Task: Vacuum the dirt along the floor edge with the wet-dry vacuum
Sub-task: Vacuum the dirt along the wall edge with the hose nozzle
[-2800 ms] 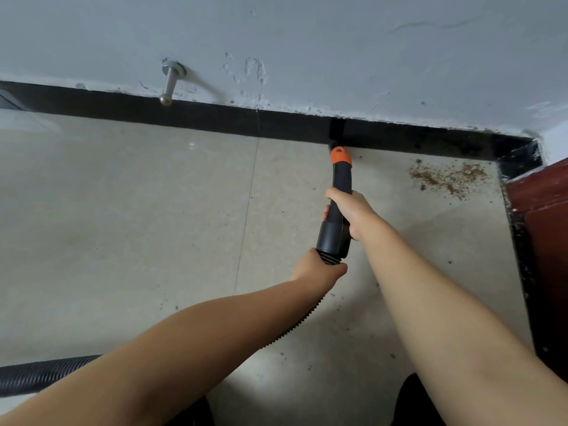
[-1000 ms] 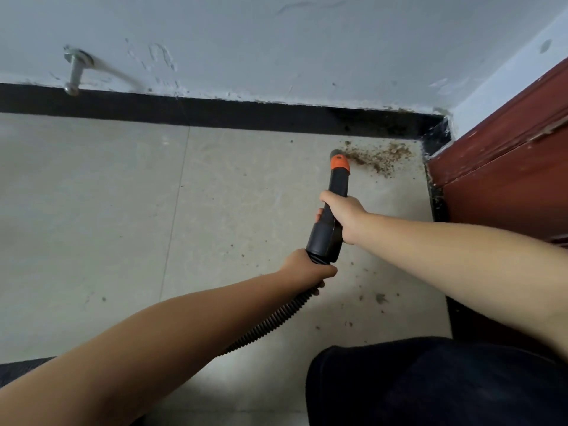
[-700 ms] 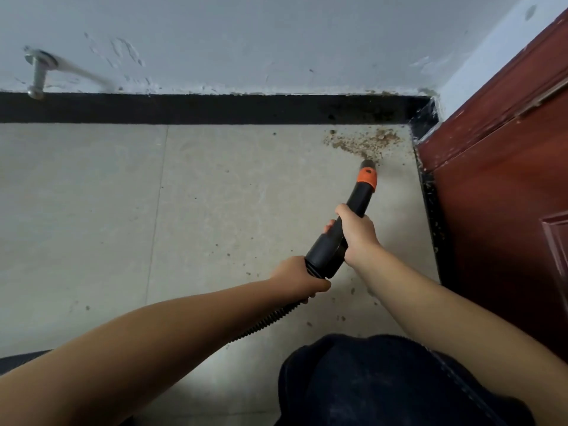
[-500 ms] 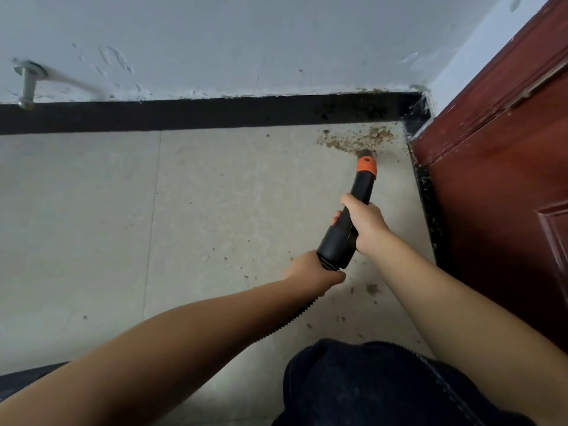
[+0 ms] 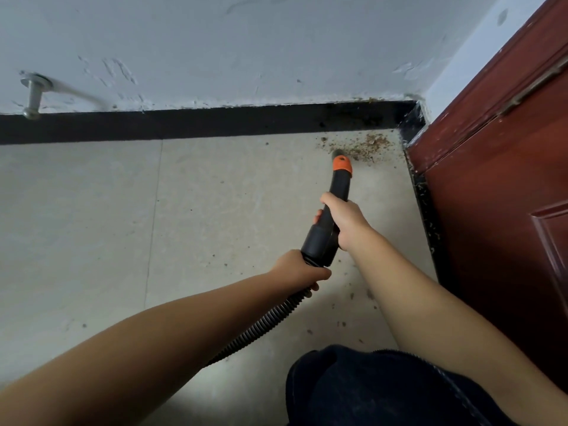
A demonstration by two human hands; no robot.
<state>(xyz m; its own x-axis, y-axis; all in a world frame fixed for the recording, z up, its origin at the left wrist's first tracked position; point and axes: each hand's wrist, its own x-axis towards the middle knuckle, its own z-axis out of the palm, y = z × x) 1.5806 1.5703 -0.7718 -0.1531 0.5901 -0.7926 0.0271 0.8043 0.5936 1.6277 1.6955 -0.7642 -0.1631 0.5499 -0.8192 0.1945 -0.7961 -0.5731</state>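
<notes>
A black vacuum nozzle with an orange collar points toward the far right corner of the floor. Its tip touches the near edge of a patch of brown dirt that lies against the black skirting. My right hand grips the nozzle's middle. My left hand grips the ribbed black hose right behind the nozzle's wide end. The hose runs back under my left forearm. The vacuum's body is out of view.
A black skirting board runs below the white wall. A dark red door closes off the right side, with crumbs along its black threshold. A metal door stop sticks out at the far left. Small specks dot the beige tiles. My dark-clothed knee is at the bottom.
The nozzle has swung right from the middle of the skirting to the corner and pushed forward until its tip reached the dirt patch. Both hands keep the same grips.
</notes>
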